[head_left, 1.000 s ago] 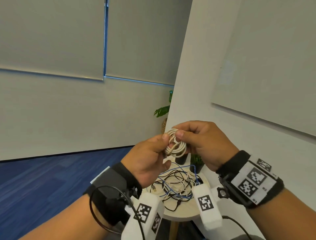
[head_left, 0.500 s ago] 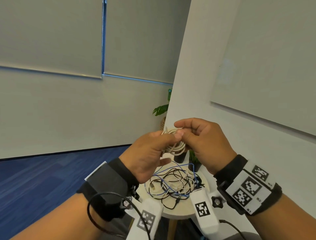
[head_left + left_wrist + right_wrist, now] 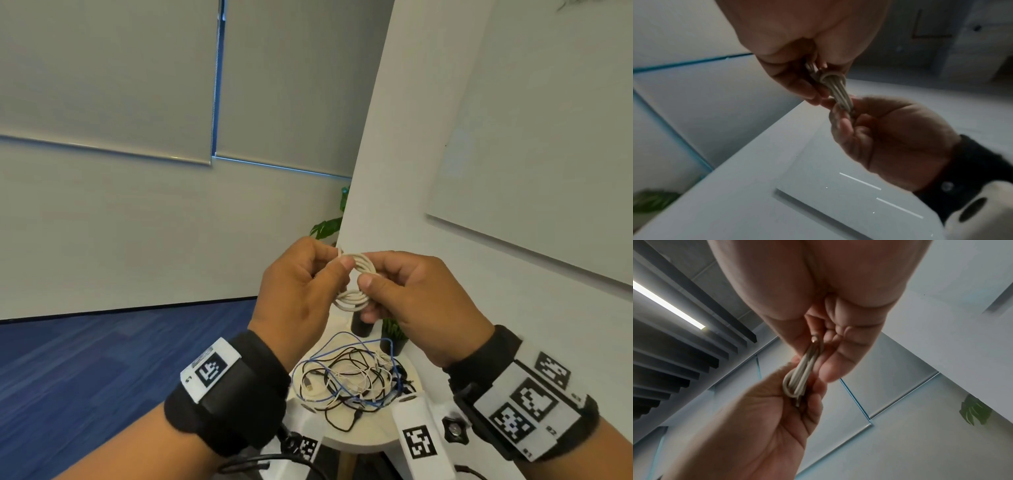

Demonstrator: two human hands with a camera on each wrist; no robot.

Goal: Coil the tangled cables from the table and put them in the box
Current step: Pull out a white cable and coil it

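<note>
White coiled cable [image 3: 354, 284] now pinched by left hand [image 3: 301, 291] thumb higher, right hand [image 3: 418, 301] pinching its right side lower

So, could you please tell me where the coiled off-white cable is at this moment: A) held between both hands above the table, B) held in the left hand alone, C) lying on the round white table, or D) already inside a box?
A: the coiled off-white cable is pinched by both the left hand and the right hand, above the round white table.
</note>
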